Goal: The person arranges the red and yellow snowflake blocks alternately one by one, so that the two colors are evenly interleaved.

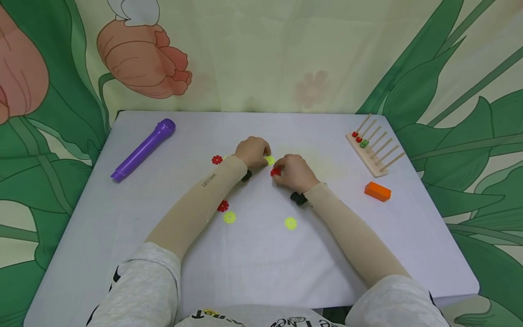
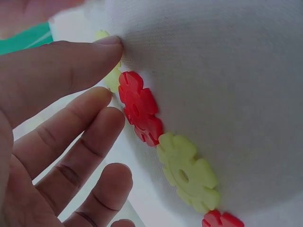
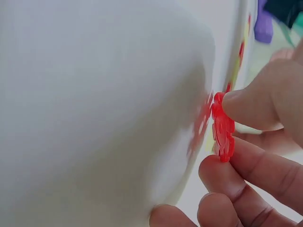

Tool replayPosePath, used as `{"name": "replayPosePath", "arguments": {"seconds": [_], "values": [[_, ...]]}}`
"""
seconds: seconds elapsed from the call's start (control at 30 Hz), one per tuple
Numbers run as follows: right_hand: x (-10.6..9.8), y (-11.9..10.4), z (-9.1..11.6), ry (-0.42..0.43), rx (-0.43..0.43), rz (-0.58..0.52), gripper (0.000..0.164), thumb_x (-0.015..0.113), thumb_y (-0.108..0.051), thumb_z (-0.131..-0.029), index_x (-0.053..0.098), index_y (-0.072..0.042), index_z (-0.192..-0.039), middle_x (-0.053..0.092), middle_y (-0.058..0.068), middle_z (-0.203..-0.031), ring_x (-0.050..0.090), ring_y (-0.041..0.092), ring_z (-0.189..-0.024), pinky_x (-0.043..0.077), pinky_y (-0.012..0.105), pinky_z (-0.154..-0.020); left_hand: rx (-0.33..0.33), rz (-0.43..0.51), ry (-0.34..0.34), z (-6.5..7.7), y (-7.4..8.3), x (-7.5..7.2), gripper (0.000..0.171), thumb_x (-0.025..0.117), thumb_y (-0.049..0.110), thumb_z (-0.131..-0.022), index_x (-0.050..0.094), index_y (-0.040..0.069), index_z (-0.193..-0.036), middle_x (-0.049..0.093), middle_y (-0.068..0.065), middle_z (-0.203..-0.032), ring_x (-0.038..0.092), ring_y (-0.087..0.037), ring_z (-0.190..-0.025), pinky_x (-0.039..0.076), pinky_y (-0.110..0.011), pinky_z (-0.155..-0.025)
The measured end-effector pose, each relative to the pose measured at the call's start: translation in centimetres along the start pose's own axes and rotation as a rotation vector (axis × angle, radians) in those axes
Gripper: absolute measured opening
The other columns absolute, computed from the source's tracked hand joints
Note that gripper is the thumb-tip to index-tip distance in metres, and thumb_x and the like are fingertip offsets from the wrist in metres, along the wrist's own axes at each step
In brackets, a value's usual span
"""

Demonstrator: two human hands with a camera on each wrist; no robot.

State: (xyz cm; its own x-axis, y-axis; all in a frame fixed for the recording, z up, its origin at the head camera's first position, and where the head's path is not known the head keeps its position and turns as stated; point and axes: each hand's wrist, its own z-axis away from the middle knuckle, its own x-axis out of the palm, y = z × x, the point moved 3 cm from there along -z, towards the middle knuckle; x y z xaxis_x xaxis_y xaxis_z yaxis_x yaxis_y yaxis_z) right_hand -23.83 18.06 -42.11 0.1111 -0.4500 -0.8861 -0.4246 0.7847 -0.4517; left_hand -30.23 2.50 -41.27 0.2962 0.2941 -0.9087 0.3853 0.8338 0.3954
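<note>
My left hand [image 1: 251, 152] is at the far middle of the white table, its thumb and index finger pinching a yellow flower-shaped disc [image 2: 114, 79] at the edge. In the left wrist view, a red flower disc [image 2: 137, 106], another yellow one [image 2: 185, 171] and a partly cut-off red one [image 2: 221, 219] follow it in a line on the cloth. Just to the right, my right hand [image 1: 295, 173] holds a red flower disc [image 3: 223, 127] on edge between thumb and fingertips, close over the table. In the head view my left hand and forearm cover part of the row.
Loose red [image 1: 223, 205] and yellow [image 1: 229, 217] discs lie beside my left forearm, another yellow one [image 1: 290, 223] nearer me. A purple microphone-shaped tube [image 1: 143, 150] is at left. At right stand a wooden peg rack [image 1: 369, 156] with beads and an orange block [image 1: 377, 191].
</note>
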Motion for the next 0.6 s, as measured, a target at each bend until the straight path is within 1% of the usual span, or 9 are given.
{"name": "replayPosePath", "arguments": {"seconds": [0.13,0.2,0.27,0.37,0.6], "values": [[-0.6,1.6,-0.8,0.007,0.085,-0.007,0.017,0.078,-0.015,-0.087,0.081,-0.003,-0.100,0.077,0.011,-0.095,0.066,0.027,-0.090,0.052,0.043,-0.090,0.001,0.004,-0.005,0.1,0.1,0.0,0.030,0.077,0.019,-0.091,0.076,0.011,-0.119,0.071,-0.003,-0.109,0.061,-0.022,-0.103,0.056,-0.041,-0.092],[-0.8,2.2,-1.2,0.009,0.119,-0.011,0.018,0.078,-0.016,-0.088,0.081,-0.004,-0.101,0.077,0.011,-0.096,0.065,0.027,-0.093,0.049,0.045,-0.096,0.003,0.004,-0.005,0.0,0.1,0.0,0.030,0.077,0.020,-0.091,0.076,0.011,-0.119,0.071,-0.003,-0.109,0.062,-0.022,-0.103,0.056,-0.041,-0.092],[-1.0,2.6,-1.6,0.013,0.144,-0.019,0.019,0.078,-0.016,-0.088,0.081,-0.004,-0.102,0.078,0.011,-0.096,0.065,0.027,-0.095,0.047,0.045,-0.100,0.006,0.004,-0.003,0.0,0.1,0.0,0.030,0.078,0.019,-0.091,0.076,0.011,-0.119,0.071,-0.003,-0.109,0.062,-0.021,-0.104,0.056,-0.041,-0.093],[-1.1,2.9,-2.0,0.018,0.157,-0.030,0.019,0.079,-0.017,-0.088,0.082,-0.005,-0.102,0.078,0.011,-0.098,0.065,0.027,-0.097,0.048,0.045,-0.100,0.009,0.003,0.000,-0.1,0.1,0.0,0.030,0.078,0.020,-0.091,0.076,0.011,-0.119,0.072,-0.003,-0.110,0.063,-0.021,-0.104,0.056,-0.041,-0.093],[-0.9,3.0,-2.7,0.009,0.147,-0.049,0.020,0.079,-0.017,-0.089,0.081,-0.005,-0.105,0.077,0.012,-0.103,0.066,0.028,-0.100,0.054,0.043,-0.094,0.013,0.002,-0.007,0.1,0.4,0.1,0.028,0.077,0.019,-0.092,0.077,0.011,-0.119,0.073,-0.004,-0.111,0.063,-0.021,-0.104,0.056,-0.042,-0.093]]}}
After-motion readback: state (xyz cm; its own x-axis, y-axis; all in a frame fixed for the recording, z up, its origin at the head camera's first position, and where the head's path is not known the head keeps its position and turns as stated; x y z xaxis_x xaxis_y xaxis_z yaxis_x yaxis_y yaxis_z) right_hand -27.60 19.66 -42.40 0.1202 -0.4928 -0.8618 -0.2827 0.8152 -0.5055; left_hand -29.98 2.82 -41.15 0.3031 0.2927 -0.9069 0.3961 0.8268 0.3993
